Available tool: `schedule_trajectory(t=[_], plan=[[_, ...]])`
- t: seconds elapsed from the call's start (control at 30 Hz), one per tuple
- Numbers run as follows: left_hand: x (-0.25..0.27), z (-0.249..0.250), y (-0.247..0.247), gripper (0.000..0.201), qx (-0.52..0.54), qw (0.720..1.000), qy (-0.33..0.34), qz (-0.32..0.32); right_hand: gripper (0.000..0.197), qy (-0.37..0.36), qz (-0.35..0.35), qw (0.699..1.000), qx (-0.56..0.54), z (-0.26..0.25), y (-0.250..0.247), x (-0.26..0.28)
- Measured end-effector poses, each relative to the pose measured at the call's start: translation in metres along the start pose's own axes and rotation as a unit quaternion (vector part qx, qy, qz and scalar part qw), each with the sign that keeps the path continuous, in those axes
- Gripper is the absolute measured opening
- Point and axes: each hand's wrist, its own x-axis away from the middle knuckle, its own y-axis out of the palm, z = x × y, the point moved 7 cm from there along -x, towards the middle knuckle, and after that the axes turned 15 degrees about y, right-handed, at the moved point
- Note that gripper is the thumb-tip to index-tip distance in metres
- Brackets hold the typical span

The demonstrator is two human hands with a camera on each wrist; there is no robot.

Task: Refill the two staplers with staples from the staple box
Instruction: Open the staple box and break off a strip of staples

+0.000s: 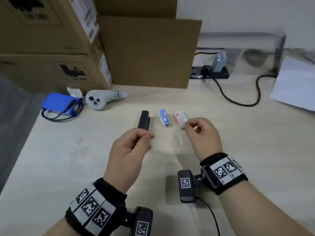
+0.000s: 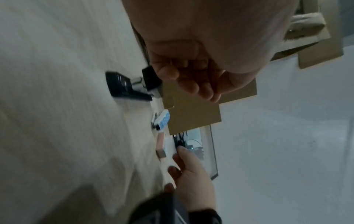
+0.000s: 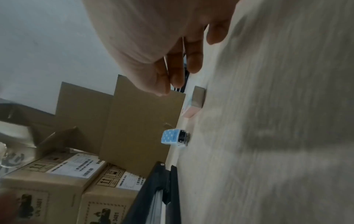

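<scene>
Black stapler (image 1: 144, 119): lies at left on the table (image 1: 238, 159), long axis near to far, near end gripped in the curled left hand (image 1: 129, 147). Blue dotted stapler (image 1: 164, 118): stands free in the middle, same axis. Staple box (image 1: 180, 118): lies at right, just far of the right hand (image 1: 202, 135), the nearer hand. Thumb and forefinger pinched above the box's near end; contents of pinch not discernible. Count: two staplers, one box.

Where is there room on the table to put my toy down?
The pale wooden table is bare left of the left hand, and right of the right hand. It's crowded around the black stapler, blue dotted stapler and pink staple box.
</scene>
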Motion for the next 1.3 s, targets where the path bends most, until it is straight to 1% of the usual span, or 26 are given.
schedule_trajectory(t=[0.07,0.1,0.2,0.3,0.37,0.4,0.47,0.5,0.57,0.6,0.67,0.73,0.77,0.87,0.9,0.97,1.03,1.17,1.3], plan=[[0.001,-0.002,0.008,0.018,0.011,1.0,0.024,-0.006,0.009,-0.048,0.052,0.997,0.036,-0.005,0.002,-0.005],[0.002,-0.005,0.012,0.018,0.017,0.999,0.035,-0.015,0.011,-0.061,0.064,0.995,0.043,-0.005,0.004,-0.009],[0.005,-0.011,0.021,0.018,0.014,0.997,0.064,-0.038,0.024,-0.064,0.069,0.993,0.073,0.003,0.013,-0.017],[0.001,-0.021,0.02,0.019,0.007,0.994,0.096,-0.045,0.038,-0.072,0.073,0.981,0.166,0.01,0.02,-0.026],[-0.006,-0.023,0.017,0.019,0.015,0.992,0.116,-0.037,0.036,-0.078,0.07,0.974,0.199,0.009,0.023,-0.032],[-0.007,-0.025,0.017,0.019,0.025,0.991,0.129,-0.032,0.034,-0.081,0.07,0.975,0.196,0.011,0.023,-0.032],[-0.008,-0.028,0.018,0.019,0.052,0.988,0.142,-0.019,0.027,-0.077,0.071,0.982,0.155,0.013,0.019,-0.03],[-0.006,-0.03,0.018,0.019,0.066,0.987,0.143,-0.011,0.023,-0.069,0.061,0.988,0.124,0.016,0.017,-0.028],[0.001,-0.028,0.019,0.02,0.093,0.985,0.146,0.005,0.018,-0.059,0.018,0.997,0.053,0.017,0.013,-0.014],[0.002,-0.032,0.019,0.021,0.1,0.986,0.135,0.011,0.018,-0.049,-0.013,0.999,0.017,0.018,0.014,-0.008],[0.016,-0.03,0.017,0.022,0.111,0.986,0.121,0.008,0.021,-0.059,-0.049,0.997,-0.032,0.012,0.011,0.023],[0.023,-0.043,0.024,0.021,0.093,0.993,0.07,-0.018,0.032,-0.05,-0.083,0.993,-0.074,0.015,0.013,0.04],[0.034,-0.043,0.02,0.019,0.092,0.994,0.051,-0.02,0.032,-0.055,-0.095,0.99,-0.093,0.014,0.012,0.057],[0.057,-0.052,0.017,0.01,0.136,0.99,-0.028,-0.035,0.022,-0.046,-0.145,0.981,-0.12,0.017,0.017,0.088],[0.061,-0.054,0.017,0.014,0.154,0.986,-0.041,-0.046,0.018,-0.046,-0.16,0.978,-0.124,0.018,0.021,0.095],[0.067,-0.054,0.015,0.027,0.173,0.982,-0.04,-0.068,0.022,-0.043,-0.194,0.968,-0.151,0.02,0.027,0.11],[0.07,-0.053,0.012,0.028,0.195,0.978,-0.03,-0.066,0.026,-0.04,-0.219,0.961,-0.164,0.024,0.033,0.117],[0.067,-0.059,0.005,0.024,0.231,0.971,-0.015,-0.059,0.028,-0.06,-0.206,0.961,-0.173,0.032,0.032,0.108],[0.06,-0.062,0.009,0.03,0.231,0.969,-0.008,-0.086,0.028,-0.073,-0.207,0.961,-0.171,0.031,0.034,0.105]])
